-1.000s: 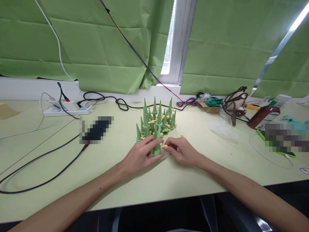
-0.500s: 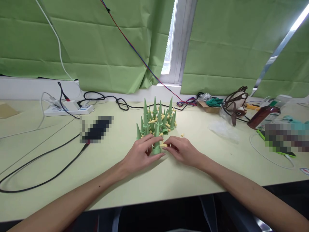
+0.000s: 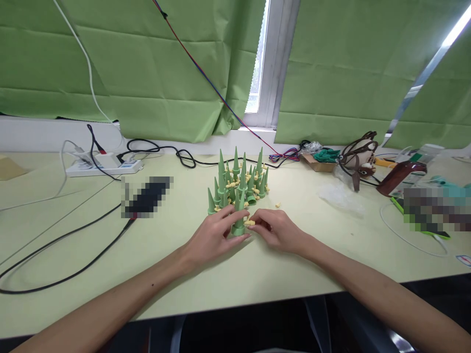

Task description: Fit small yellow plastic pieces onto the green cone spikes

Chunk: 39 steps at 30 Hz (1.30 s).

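My left hand (image 3: 217, 230) is curled around a green plastic cone spike (image 3: 239, 220) that stands upright on the table, base down. Between the thumb and fingers of my right hand (image 3: 278, 229) is a small yellow valve piece (image 3: 249, 223), held against or close beside the spike's right side; I cannot tell whether the two are joined. Just beyond my hands stands a cluster of similar green spikes (image 3: 243, 171), many bearing yellow valve pieces. One spike in it lies with its round opening (image 3: 251, 200) toward me. A loose yellow bit (image 3: 277, 205) rests right of the cluster.
Left on the table (image 3: 154, 264) lie a blurred dark device (image 3: 149, 197) with a black cable and a white power strip (image 3: 105, 166). To the right are a clear plastic bag (image 3: 340, 198), a small cardboard box (image 3: 319, 164), a reddish-brown bottle (image 3: 402, 177) and a green-edged phone (image 3: 423, 220).
The spike in my left hand has shifted very slightly and tilts a little more to the right. Both hands keep nearly the same place and grip.
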Each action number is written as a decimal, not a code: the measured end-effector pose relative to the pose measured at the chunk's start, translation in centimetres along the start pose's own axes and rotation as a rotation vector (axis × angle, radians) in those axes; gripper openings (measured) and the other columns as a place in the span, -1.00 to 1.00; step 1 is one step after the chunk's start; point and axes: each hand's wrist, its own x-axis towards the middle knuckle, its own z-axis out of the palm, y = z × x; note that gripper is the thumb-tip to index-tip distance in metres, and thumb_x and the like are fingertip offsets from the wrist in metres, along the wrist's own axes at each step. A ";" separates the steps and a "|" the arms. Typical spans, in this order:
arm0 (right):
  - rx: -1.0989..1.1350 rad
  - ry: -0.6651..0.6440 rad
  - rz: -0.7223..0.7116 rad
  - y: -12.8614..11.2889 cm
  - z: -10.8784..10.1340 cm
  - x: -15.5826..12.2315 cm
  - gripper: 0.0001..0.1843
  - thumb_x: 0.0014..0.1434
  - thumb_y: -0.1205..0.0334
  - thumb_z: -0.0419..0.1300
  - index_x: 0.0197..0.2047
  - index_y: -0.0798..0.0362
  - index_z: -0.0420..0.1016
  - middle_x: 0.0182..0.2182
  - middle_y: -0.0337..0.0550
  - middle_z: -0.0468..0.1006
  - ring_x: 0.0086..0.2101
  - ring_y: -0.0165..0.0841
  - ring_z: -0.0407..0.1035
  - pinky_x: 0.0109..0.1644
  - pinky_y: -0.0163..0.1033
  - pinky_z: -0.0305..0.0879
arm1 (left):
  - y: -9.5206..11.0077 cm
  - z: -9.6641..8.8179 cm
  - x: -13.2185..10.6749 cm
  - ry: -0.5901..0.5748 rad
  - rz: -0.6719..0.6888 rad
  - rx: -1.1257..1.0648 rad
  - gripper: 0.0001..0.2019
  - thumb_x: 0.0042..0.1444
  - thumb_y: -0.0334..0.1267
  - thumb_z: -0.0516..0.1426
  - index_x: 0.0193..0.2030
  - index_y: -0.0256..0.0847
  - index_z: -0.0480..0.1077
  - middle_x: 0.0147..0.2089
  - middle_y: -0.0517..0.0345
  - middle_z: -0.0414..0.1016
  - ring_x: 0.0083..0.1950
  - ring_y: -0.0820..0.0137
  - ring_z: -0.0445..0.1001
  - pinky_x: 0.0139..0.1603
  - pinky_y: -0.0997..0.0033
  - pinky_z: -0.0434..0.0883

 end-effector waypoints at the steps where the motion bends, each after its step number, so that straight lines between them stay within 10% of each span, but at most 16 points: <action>1: 0.010 -0.002 0.011 0.0 0.0 0.0 -0.83 0.35 0.23 0.13 -0.32 0.05 0.34 -0.51 -0.26 0.39 -0.54 -0.44 0.21 -0.43 -0.34 0.15 | 0.0 0.0 0.0 0.000 0.001 0.002 -0.64 0.28 -0.11 0.15 0.14 -0.23 0.38 -0.15 0.09 0.40 -0.53 0.60 0.27 -0.46 0.52 0.35; 23: 0.082 0.084 0.205 -0.8 -0.6 0.7 -0.79 0.31 0.10 0.19 -0.10 0.07 0.41 -0.43 -0.24 0.48 -0.56 -0.47 0.23 -0.44 -0.33 0.22 | 0.6 -0.5 0.2 -0.133 -0.093 -0.034 -0.62 0.21 -0.12 0.21 0.13 -0.16 0.41 -0.26 0.18 0.37 -0.47 0.51 0.30 -0.45 0.49 0.30; 39: 0.113 0.263 0.134 -1.0 -0.1 0.7 -0.75 0.36 0.17 0.06 -0.37 0.04 0.27 -0.54 -0.27 0.35 -0.56 -0.46 0.22 -0.48 -0.34 0.21 | 0.9 -0.7 0.0 -0.296 0.058 -0.051 -0.59 0.23 -0.16 0.19 0.21 -0.05 0.37 -0.09 0.09 0.47 -0.47 0.51 0.39 -0.37 0.47 0.38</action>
